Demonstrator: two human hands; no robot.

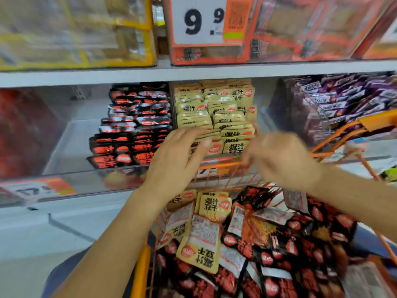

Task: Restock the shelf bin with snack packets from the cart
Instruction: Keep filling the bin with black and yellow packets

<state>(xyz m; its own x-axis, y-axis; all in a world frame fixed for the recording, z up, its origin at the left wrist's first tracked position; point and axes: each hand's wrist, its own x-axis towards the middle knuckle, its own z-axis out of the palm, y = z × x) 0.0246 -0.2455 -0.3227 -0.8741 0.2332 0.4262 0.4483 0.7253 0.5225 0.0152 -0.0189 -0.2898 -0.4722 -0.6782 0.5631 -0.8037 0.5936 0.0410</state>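
Both hands reach over the orange cart [217,166] toward the shelf bin [214,155], where beige packets [214,117] stand in overlapping rows, labels facing out so shoppers can read them. The left hand [178,155] lies with fingers straight and spread against the near rows, likely tidying or holding them back to make room. The right hand [281,158] is motion-blurred just right of the stack; I cannot tell whether it pinches a packet or hangs loose. More beige packets [204,239] lie jumbled in the cart among black-and-red ones [290,254], near at hand for the next grab. Black packets [133,130] fill the left neighbouring bin. The cart's lower part is cut off, and the price tags [199,20] and far shelves are smeared.
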